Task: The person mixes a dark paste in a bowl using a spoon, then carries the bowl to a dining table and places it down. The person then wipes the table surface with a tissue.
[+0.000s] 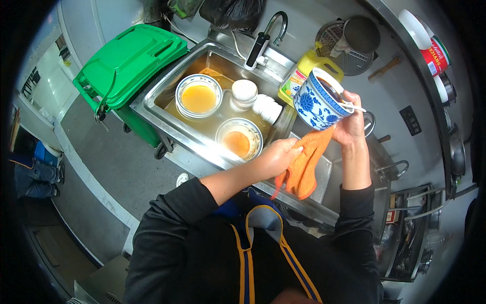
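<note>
My right hand (352, 125) holds up a blue-and-white porcelain jar (313, 104) with a floral pattern, tilted, with dark liquid inside. A white spoon handle (353, 107) sticks out over its rim by my fingers. My left hand (280, 156) grips an orange cloth (305, 167), whose upper end reaches the underside of the jar. Left of my hands, a steel sink basin (172, 89) contains murky water. In it sit patterned bowls (199, 95), one bowl (241, 138) near the front edge, and small white cups (245, 91) in stacks.
A black-bodied faucet (258, 49) rises behind the basin. Beside it stands a yellow detergent jug (303, 72). A green wheeled bin (133, 60) adjoins the sink's left side. At right, a shelf (429, 95) carries bowls and a red can (436, 57). Another person's legs (38, 178) show at far left.
</note>
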Demonstrator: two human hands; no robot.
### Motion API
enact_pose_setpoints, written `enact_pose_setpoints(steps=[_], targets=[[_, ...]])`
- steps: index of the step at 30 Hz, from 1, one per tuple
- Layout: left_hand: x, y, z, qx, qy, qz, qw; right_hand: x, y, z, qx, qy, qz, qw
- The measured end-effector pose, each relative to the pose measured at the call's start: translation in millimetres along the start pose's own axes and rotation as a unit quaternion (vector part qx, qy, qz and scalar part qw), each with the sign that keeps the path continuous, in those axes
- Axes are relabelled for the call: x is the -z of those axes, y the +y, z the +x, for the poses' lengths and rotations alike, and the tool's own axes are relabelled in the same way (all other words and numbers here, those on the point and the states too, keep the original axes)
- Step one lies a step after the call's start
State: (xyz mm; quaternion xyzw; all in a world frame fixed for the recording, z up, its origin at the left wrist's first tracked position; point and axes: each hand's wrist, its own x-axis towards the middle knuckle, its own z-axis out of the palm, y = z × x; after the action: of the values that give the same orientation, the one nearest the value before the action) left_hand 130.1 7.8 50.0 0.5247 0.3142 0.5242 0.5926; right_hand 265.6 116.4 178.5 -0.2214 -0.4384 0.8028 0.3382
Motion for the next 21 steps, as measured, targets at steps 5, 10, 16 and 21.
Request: enact_pose_setpoints(steps=[5,10,16,21], targets=[[1,-3,-1,-0.026,0.059,0.130,0.989,0,5,-2,-0.012,0.025,-0.019,0.999],[14,8,-3,-0.005,0.072,0.256,0.964,-6,10,-2,-0.015,-0.001,-0.006,1.000],[25,11,-14,-0.088,0.047,0.348,0.932,-6,11,2,-0.008,0.015,-0.020,1.000],[26,12,-37,-0.201,0.026,0.423,0.883,4,6,6,0.004,0.032,-0.019,0.999]])
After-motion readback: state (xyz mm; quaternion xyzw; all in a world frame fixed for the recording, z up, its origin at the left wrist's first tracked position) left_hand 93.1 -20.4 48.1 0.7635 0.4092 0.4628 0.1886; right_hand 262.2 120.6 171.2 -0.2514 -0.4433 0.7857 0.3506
